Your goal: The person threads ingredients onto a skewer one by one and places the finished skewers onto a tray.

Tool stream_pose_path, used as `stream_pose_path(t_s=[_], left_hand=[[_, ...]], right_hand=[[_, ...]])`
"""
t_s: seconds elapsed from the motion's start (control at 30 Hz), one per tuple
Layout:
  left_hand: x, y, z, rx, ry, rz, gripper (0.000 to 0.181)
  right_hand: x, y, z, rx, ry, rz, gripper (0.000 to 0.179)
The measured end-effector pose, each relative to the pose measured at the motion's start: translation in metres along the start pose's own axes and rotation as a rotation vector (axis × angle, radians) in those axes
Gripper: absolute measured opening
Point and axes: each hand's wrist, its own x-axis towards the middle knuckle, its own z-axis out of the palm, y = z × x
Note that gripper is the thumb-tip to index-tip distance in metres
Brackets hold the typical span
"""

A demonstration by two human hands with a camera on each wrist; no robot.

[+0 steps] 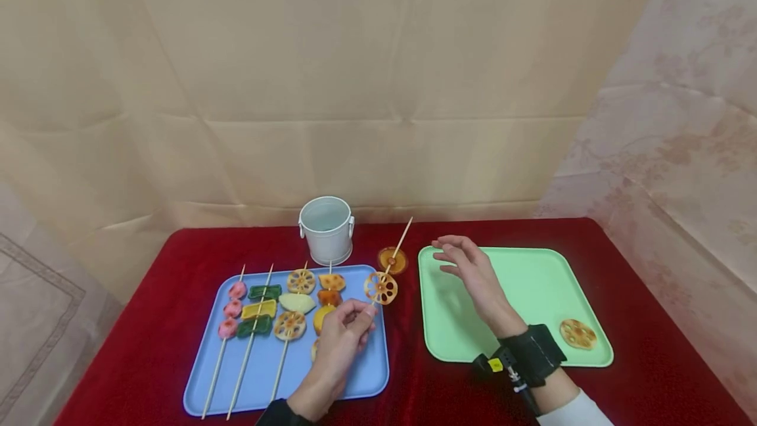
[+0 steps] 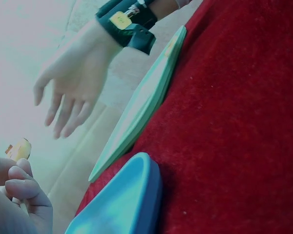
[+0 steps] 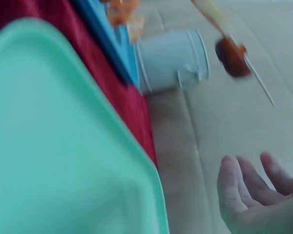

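Note:
My left hand (image 1: 343,337) pinches a bamboo skewer (image 1: 404,234) near the right side of the blue tray (image 1: 371,373). On the skewer are a lotus root slice (image 1: 381,288) and, farther up, a brown round piece (image 3: 233,57) that looks like a mushroom cap; the bare tip points up and away. My right hand (image 1: 473,275) hovers over the left part of the green tray (image 1: 520,275), fingers spread and loosely bent, holding nothing. Another lotus root slice (image 1: 578,334) lies at that tray's near right corner. My left hand partly hides a skewer on the blue tray.
Several loaded skewers lie side by side on the blue tray, among them one with pink balls (image 1: 233,308) and one with green and yellow pieces (image 1: 259,309). Behind it stands a white metal bucket (image 1: 327,242). Red cloth (image 1: 405,360) covers the table between the trays.

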Motion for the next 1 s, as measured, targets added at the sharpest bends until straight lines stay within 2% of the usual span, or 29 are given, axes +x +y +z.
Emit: stream_pose_path(t_s=[0.27, 0.5, 0.77, 1.0], left_hand=[[0.001, 0.004, 0.002, 0.000, -0.003, -0.006, 0.019], [0.002, 0.003, 0.000, -0.001, 0.010, 0.001, 0.019], [0.006, 0.001, -0.006, -0.006, 0.028, 0.010, 0.017], [0.006, 0.000, -0.013, -0.003, 0.047, -0.005, 0.021]], right_hand=[[-0.013, 0.002, -0.074, -0.317, -0.053, 0.037, 0.039], [-0.031, 0.005, -0.130, -0.751, -0.110, -0.030, 0.033], [-0.049, 0.011, -0.170, -0.905, -0.166, -0.009, 0.033], [-0.059, 0.010, -0.196, -0.974, -0.235, 0.107, 0.037]])
